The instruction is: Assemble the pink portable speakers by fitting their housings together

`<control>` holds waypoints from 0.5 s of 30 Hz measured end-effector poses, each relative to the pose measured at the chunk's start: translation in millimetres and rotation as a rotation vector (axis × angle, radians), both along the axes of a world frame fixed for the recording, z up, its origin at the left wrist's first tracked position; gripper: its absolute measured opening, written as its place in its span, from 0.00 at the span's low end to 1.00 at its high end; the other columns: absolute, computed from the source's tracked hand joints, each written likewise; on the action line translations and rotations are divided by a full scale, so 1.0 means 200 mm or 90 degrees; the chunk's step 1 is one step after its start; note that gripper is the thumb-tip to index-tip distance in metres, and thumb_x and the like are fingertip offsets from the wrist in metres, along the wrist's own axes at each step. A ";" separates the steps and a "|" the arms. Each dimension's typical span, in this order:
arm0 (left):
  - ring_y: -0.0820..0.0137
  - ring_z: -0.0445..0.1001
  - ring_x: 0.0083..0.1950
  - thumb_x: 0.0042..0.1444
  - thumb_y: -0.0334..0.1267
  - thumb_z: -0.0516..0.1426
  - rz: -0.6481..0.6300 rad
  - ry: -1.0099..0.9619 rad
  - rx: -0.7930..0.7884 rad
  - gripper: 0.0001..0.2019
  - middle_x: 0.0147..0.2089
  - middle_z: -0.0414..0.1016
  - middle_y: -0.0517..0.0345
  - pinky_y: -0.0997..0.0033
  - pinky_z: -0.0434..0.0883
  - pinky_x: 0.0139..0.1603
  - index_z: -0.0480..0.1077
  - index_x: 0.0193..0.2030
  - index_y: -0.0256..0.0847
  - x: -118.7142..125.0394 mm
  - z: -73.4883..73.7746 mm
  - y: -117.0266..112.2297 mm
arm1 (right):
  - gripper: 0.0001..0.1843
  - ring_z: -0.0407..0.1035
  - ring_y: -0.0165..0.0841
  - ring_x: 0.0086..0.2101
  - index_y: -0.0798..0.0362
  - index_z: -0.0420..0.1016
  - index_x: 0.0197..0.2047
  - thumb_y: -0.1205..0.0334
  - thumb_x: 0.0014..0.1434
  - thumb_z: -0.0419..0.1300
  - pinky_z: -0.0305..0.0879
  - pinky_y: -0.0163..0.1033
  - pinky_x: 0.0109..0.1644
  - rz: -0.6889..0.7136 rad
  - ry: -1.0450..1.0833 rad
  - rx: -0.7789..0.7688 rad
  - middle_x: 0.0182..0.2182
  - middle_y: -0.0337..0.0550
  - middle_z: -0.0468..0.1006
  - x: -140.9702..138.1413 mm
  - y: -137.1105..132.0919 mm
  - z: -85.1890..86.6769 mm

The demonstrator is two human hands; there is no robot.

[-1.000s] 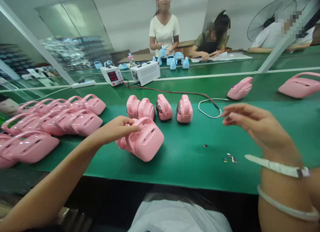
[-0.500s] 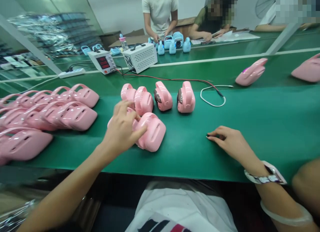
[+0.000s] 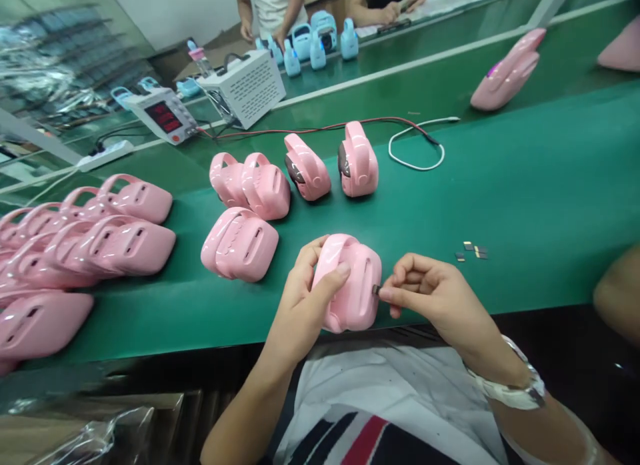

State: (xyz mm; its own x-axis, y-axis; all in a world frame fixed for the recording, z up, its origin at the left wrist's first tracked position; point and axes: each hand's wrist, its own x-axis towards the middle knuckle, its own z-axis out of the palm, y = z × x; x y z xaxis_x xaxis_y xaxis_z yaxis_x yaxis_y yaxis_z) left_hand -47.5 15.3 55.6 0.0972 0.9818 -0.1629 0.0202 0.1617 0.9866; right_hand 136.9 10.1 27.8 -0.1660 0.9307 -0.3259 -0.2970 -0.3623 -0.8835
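My left hand point(image 3: 307, 295) is wrapped round a pink plastic toy housing point(image 3: 353, 285) with a handle, holding it at the near edge of the green belt point(image 3: 525, 205). My right hand point(image 3: 430, 298) pinches a small dark chip point(image 3: 376, 289) against the slot on the housing's right side. Another pink housing point(image 3: 240, 243) lies on the belt just left of my hands. A few more small chips point(image 3: 473, 251) lie on the belt to the right.
Several pink housings point(image 3: 100, 238) are heaped at the left. Upright pink units point(image 3: 300, 171) stand mid-belt beside a white cable loop point(image 3: 417, 151). A power supply point(image 3: 163, 115) and white box point(image 3: 245, 85) sit behind. Other people's hands point(image 3: 385, 11) work at the far table.
My left hand lifted one pink housing from the pair and brought it to the near edge. My right hand picked a chip off the belt and moved it to the housing.
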 end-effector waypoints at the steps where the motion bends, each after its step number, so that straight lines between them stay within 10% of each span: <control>1: 0.58 0.68 0.63 0.63 0.49 0.56 -0.014 -0.013 -0.001 0.20 0.62 0.71 0.50 0.63 0.63 0.65 0.72 0.55 0.39 0.00 -0.01 0.01 | 0.23 0.70 0.25 0.19 0.54 0.68 0.23 0.65 0.35 0.80 0.67 0.28 0.25 0.003 0.020 -0.005 0.20 0.35 0.78 0.00 0.00 -0.01; 9: 0.71 0.70 0.45 0.58 0.41 0.61 -0.057 -0.109 0.030 0.07 0.52 0.72 0.60 0.76 0.67 0.43 0.67 0.37 0.43 0.03 -0.17 0.07 | 0.25 0.68 0.24 0.18 0.54 0.64 0.23 0.66 0.35 0.80 0.64 0.28 0.23 0.015 0.058 -0.024 0.20 0.33 0.76 0.04 0.03 0.00; 15: 0.68 0.67 0.55 0.58 0.40 0.59 -0.039 -0.135 0.024 0.11 0.52 0.69 0.63 0.73 0.66 0.54 0.66 0.48 0.50 0.07 -0.20 0.03 | 0.25 0.54 0.20 0.18 0.54 0.65 0.23 0.61 0.36 0.80 0.52 0.27 0.21 0.016 -0.068 0.034 0.17 0.27 0.63 0.04 0.04 0.00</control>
